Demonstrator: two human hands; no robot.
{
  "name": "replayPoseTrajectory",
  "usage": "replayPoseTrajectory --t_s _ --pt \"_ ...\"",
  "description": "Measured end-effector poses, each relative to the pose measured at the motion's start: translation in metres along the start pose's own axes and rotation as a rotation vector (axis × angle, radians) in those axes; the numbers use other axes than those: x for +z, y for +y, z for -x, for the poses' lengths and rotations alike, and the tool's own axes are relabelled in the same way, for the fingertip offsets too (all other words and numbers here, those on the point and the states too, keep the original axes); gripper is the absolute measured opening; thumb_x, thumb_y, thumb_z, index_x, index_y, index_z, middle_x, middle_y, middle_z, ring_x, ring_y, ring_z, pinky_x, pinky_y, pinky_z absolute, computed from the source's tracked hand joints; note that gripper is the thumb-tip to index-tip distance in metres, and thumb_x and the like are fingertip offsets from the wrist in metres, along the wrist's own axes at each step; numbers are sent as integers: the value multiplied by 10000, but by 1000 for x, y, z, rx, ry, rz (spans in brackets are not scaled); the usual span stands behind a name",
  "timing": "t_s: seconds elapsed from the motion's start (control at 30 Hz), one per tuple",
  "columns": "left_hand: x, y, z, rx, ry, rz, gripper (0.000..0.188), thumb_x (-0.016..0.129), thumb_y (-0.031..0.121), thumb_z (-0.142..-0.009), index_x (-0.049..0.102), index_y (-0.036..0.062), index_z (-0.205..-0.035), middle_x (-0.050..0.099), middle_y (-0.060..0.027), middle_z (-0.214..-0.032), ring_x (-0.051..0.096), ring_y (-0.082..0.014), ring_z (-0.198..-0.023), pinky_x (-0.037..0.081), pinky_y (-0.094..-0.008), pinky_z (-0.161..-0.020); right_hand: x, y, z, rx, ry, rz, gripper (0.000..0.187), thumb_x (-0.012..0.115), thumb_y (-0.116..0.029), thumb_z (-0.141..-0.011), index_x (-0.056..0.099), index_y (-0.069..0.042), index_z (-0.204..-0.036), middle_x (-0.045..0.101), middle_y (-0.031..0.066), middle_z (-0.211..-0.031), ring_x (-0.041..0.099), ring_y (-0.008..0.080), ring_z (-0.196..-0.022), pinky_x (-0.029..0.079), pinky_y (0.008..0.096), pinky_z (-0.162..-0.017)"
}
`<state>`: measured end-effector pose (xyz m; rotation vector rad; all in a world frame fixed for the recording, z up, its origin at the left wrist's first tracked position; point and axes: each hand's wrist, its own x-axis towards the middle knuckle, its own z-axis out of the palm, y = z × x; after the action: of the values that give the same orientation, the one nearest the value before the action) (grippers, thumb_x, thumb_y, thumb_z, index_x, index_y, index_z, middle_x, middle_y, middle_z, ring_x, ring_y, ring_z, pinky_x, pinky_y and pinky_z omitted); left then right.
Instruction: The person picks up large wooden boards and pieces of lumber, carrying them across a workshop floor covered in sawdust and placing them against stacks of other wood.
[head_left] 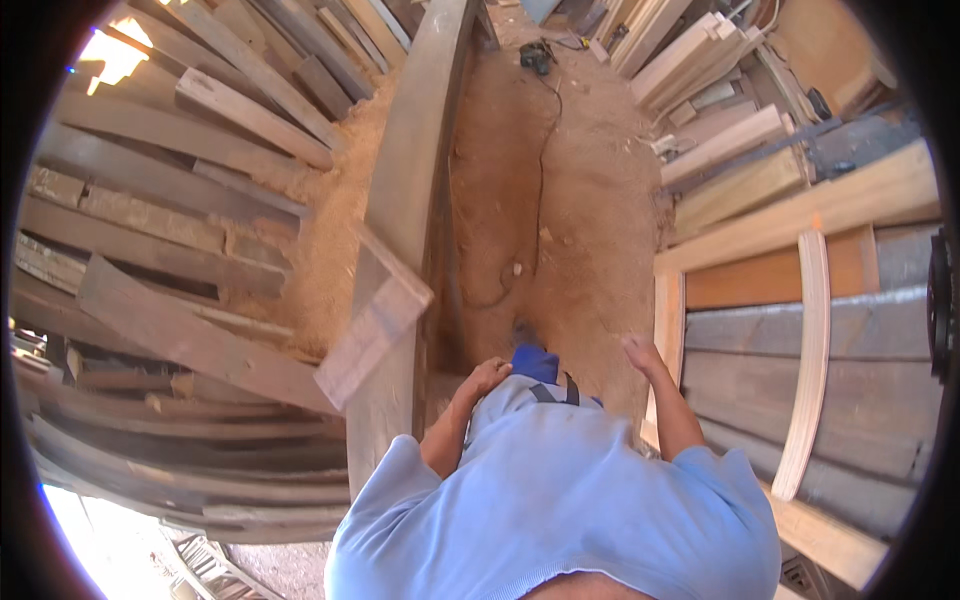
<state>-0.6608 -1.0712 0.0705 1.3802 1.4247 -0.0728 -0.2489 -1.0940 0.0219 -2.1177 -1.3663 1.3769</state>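
Both your hands are empty in the sawdust aisle; no board is lifted yet.

Your left hand [487, 376] hangs loosely curled at your hip, holding nothing, nearest the short plank [372, 332] that lies askew across the long timber beam [412, 180]. Your right hand [641, 352] spreads open, close beside the pale door frame [668, 320], though contact is unclear. Farther off, a black cable [543, 160] runs over the sawdust floor [590, 200] to a power tool [536, 54].

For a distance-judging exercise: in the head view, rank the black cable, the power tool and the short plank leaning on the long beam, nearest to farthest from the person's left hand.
1. Short plank, just left of the left hand.
2. Black cable, ahead on the sawdust floor.
3. Power tool, far end.
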Motion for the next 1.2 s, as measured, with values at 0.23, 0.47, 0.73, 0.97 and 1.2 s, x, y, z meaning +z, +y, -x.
replayPoseTrajectory --t_s 0.23,0.47,0.73,0.97,1.2 --pt "-143 85 -113 170 39 -8 433 512 346 -935 592 24 -1213 637 -187 -1183 588 -314 -1146 448 -387 -968 7 108 -31 500 131 -108 254 588 -227 -820 624 5 -722 564 99 -621 554 211 -552 427 399 -467" --pt "-209 186 -230 198 131 110 396 548 318 -916 600 35 -1188 657 -187 -1115 605 -323 -1100 466 -394 -938 -41 26 -90 505 -13 -303 222 583 -217 -791 662 -13 -755 618 172 -768 609 305 -664 472 421 -546" --pt "-325 210 -306 -1 1058 -377 494 680 261 -778 574 43 -1208 446 -326 -1320 400 -463 -1241 302 -551 -1036 -158 -4 -345 -25 -269 431 219 561 -212 -771 671 -25 -742 665 236 -856 656 382 -769 502 448 -626" --pt "-400 170 -353 -403 1090 -510 573 601 306 -852 414 37 -1322 300 -277 -1466 284 -414 -1342 215 -541 -1090 -236 -114 -479 224 -88 30 275 507 -237 -815 654 -10 -762 648 162 -714 615 257 -591 490 387 -596" --pt "-407 173 -376 -432 1149 -554 577 606 300 -821 381 57 -1293 295 -252 -1477 280 -405 -1346 221 -537 -1081 -233 -162 -465 491 -247 -24 220 536 -203 -829 660 -22 -807 639 73 -738 574 163 -623 450 317 -545"
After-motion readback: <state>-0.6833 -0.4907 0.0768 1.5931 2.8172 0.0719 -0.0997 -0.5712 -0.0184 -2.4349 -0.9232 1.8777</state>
